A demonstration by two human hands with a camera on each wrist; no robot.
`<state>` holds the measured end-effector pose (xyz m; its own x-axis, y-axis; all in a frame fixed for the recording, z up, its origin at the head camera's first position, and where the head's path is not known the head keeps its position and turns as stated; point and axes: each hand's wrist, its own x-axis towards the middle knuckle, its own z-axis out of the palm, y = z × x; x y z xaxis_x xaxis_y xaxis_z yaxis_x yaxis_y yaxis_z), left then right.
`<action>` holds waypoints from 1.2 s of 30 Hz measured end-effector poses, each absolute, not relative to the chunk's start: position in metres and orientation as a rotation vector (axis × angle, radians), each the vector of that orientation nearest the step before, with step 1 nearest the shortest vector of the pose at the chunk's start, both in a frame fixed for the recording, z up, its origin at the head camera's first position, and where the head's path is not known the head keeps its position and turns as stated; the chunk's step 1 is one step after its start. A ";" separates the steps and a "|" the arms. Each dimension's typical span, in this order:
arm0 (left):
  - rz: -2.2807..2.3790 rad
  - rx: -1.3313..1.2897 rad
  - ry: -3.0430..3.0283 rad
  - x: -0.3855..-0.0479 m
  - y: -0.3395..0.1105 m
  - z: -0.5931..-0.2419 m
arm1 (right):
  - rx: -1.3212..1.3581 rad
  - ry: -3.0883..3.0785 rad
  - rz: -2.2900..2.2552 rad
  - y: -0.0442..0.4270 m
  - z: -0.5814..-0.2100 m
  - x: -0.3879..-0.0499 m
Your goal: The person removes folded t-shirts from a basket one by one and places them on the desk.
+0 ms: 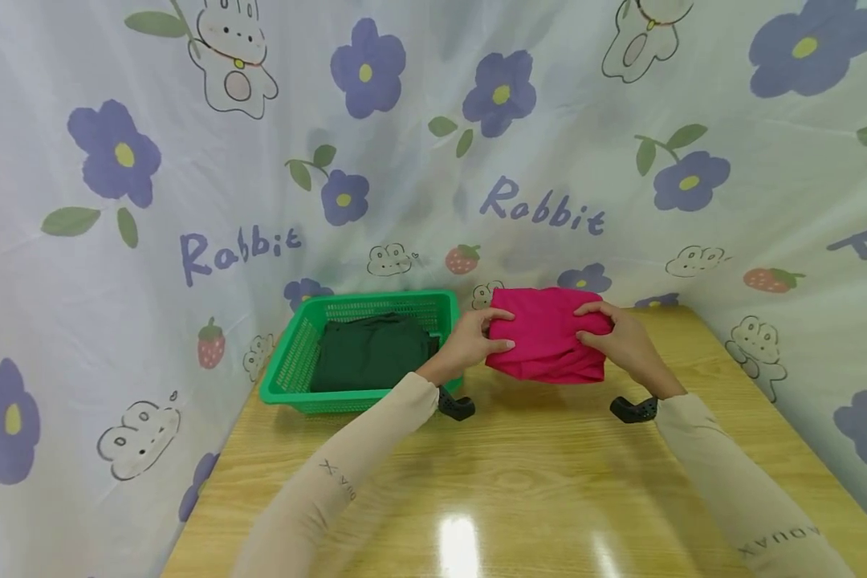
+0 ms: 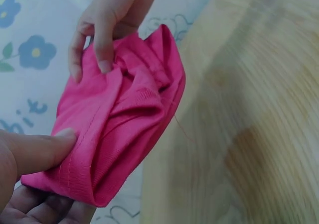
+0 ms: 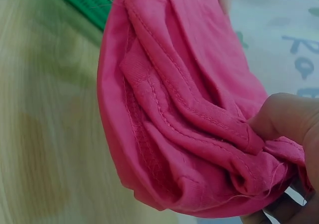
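Note:
A folded pink garment [image 1: 542,337] with stitched hems is held up over the table between both hands. At its left end my left hand [image 1: 473,343] grips it, thumb on the near face and fingers behind, as the left wrist view shows. My right hand [image 1: 624,341] pinches the opposite end, where several folded layers [image 3: 199,119] bunch together. Loose threads hang from the cloth's edge in the wrist views. To the left stands a green plastic basket [image 1: 278,377], in which a folded dark green garment [image 1: 368,353] lies.
The wooden table [image 1: 535,482] runs under everything and ends at a printed fabric backdrop [image 1: 419,185] behind and on the sides. The basket's right rim is close to my left hand. A black curved wrist piece [image 1: 634,409] sits below each wrist.

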<state>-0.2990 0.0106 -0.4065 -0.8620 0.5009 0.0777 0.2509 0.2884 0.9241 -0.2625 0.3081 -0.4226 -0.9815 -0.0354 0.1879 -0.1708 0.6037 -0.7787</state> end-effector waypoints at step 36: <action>1.507 0.537 2.513 -0.309 0.114 -0.451 | -0.032 -2.690 1.192 0.380 -0.465 -0.264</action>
